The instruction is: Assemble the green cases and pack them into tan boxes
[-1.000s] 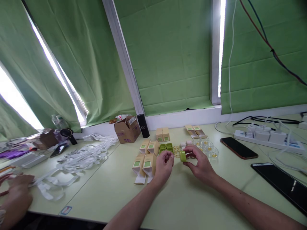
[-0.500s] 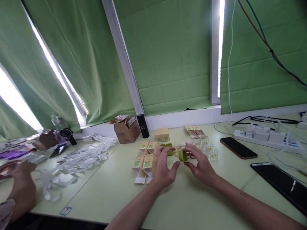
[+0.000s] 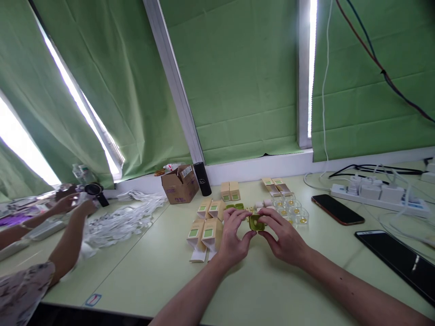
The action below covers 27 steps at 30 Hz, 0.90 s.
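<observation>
Between my two hands is a small square olive-green cap (image 3: pixel 256 222), its hollow side turned toward me. My left hand (image 3: pixel 235 233) pinches its left edge with thumb and fingers. From the other side my right hand (image 3: pixel 281 232) grips its right edge. Just behind lie more green caps (image 3: pixel 235 206), partly hidden by my left fingers, and small yellowish pieces. Small pale pink pieces (image 3: pixel 267 203) lie past my right fingers, beside clear cups with gold centres (image 3: pixel 295 210). Left of my left hand stand several tan boxes with green labels (image 3: pixel 209 232), their white flaps open.
Two tan boxes (image 3: pixel 230 190) and flatter ones (image 3: pixel 276 186) stand farther back. A cardboard carton (image 3: pixel 180 184) and black cylinder (image 3: pixel 202 179) are by the wall. Phones (image 3: pixel 337 209) and a power strip (image 3: pixel 380 199) lie right. A co-worker's arms (image 3: pixel 70 240) reach past white strips (image 3: pixel 118 222).
The green cap has turned so its hollow faces me, and my left fingers now touch it. The co-worker's arms have moved forward and right, away from the near white strips.
</observation>
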Tool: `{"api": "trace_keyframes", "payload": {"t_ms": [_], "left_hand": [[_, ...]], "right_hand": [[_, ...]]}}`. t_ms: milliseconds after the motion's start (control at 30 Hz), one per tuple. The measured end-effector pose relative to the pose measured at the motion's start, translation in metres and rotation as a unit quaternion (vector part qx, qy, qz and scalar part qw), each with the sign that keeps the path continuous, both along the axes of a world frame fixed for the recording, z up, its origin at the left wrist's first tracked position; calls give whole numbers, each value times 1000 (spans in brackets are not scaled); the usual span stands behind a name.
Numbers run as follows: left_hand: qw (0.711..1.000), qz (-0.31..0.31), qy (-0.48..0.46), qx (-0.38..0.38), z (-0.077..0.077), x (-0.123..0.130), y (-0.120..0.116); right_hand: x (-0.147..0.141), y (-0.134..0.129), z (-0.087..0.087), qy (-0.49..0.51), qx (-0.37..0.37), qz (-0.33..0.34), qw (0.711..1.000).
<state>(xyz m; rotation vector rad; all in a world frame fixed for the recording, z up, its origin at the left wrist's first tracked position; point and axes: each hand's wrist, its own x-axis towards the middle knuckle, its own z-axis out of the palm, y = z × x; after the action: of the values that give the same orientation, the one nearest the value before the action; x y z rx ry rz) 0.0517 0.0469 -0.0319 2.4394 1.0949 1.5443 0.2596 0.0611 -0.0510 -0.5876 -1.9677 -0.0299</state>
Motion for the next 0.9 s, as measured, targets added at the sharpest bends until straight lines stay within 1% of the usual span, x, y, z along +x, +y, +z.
{"api": "trace_keyframes", "payload": {"t_ms": [133, 400, 633, 900], "left_hand": [[1000, -4, -1, 0, 2, 1, -1], [999, -3, -3, 36, 2, 0, 0], [998, 3, 3, 59, 2, 0, -2], [998, 4, 3, 64, 2, -1, -2]], "right_hand": [[0, -1, 1, -14, 25, -12, 1000], [0, -1, 1, -37, 55, -24, 998], [-2, -1, 2, -45, 66, -22, 997], [-2, -4, 5, -19, 61, -24, 998]]}}
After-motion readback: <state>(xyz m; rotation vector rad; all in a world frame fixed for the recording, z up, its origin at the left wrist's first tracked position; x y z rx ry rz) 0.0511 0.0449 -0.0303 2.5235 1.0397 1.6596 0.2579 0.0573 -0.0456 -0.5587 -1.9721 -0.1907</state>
